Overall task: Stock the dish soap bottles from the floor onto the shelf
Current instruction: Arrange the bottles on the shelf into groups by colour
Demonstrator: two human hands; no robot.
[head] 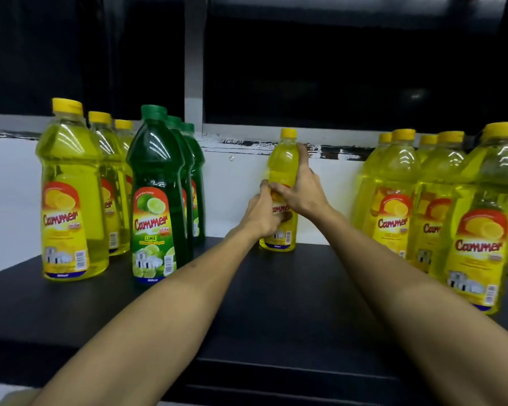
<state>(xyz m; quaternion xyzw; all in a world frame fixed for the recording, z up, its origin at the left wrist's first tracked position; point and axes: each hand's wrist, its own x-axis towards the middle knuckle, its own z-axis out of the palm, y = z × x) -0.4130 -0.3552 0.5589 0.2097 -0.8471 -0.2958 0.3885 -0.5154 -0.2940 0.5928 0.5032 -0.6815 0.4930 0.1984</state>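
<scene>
Shelf front edge: black shelf (276, 303), its near lip dark; both bare forearms cross it, reaching toward the back.
Left forearm: enters from the lower left and runs diagonally up to the middle of the shelf.
Right forearm: enters from the lower right and runs diagonally up to the same spot.
Front right bottles: yellow lemon bottles (440, 206) in a tight group at the right end of the shelf, upright, yellow caps, labels facing forward; slightly blurred.
Front left bottles: yellow row (71, 194) at the far left, three caps visible one behind another; just beside it the green lime row (156, 197), three deep, green caps.
Left hand: left hand (263, 213) curled round the lower body of the held bottle, fingers over the label.
Right hand: right hand (301, 189) wrapped round the upper body of the same bottle, one finger reaching up near the shoulder.
Held bottle: single yellow bottle (282, 159), upright, base on or at the shelf surface near the back, well apart from both side groups.
Back: white panel (241, 194) behind the bottles, with a scuffed dark strip along its top; dark glazed area above.
</scene>
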